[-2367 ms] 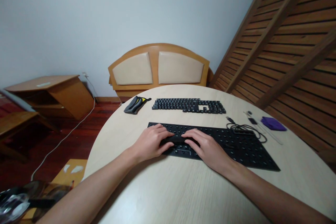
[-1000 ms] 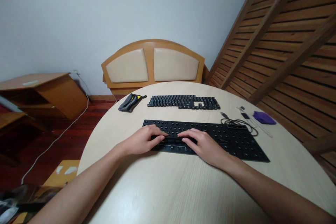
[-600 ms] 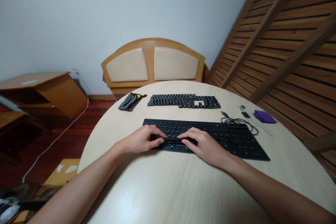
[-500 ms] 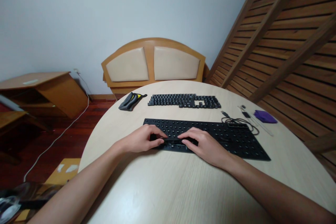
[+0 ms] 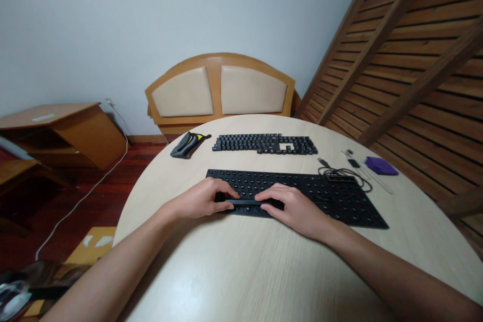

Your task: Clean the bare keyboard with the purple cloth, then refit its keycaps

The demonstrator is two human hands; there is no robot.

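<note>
Pinching hands: left hand (image 5: 206, 198) and right hand (image 5: 296, 210), each gripping one end of long black key (image 5: 244, 202)
Long black key: over keyboard base (image 5: 352, 209), toward its near edge
Key ends: uneven finger pressure could tilt one, letting it slip

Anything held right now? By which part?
Yes: the black spacebar keycap, by its two ends. Left hand pinches its left end, right hand its right, thumbs on the near side.
</note>
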